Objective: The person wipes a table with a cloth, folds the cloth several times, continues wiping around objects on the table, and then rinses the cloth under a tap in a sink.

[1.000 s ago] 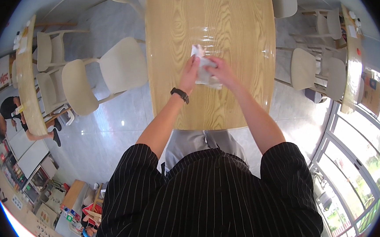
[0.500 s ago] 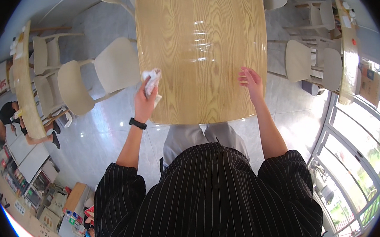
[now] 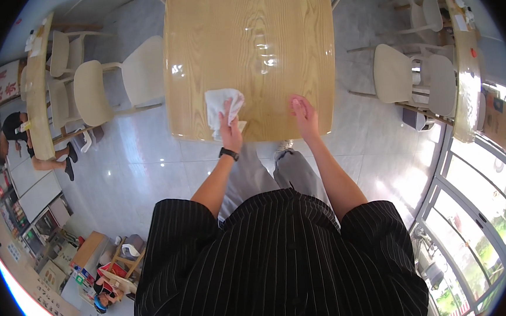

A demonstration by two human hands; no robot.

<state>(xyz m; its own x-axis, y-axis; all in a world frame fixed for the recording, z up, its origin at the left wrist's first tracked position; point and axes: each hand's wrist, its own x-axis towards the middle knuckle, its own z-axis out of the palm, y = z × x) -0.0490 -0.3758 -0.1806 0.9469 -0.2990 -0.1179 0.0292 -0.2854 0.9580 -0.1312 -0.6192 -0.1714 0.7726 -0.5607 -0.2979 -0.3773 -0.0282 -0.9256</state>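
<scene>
My left hand (image 3: 230,130) grips a white cloth (image 3: 217,102) at the near left part of the glossy wooden table (image 3: 256,28); some of the cloth spreads beyond my fingers onto the tabletop. My right hand (image 3: 304,114) is at the near right part of the table, its fingers curled together with nothing visible in them. Whether it touches the surface I cannot tell.
Pale chairs (image 3: 141,72) stand left and right, beside side tables (image 3: 41,114). A person in black (image 3: 11,127) is at the far left, another person (image 3: 107,291) at the lower left. Glazed doors (image 3: 466,190) line the right, near a cardboard box (image 3: 499,117).
My hands parted from the middle of the table, the cloth leaving with my left hand. Since then both have moved somewhat inward, and the table appears higher and further left in view.
</scene>
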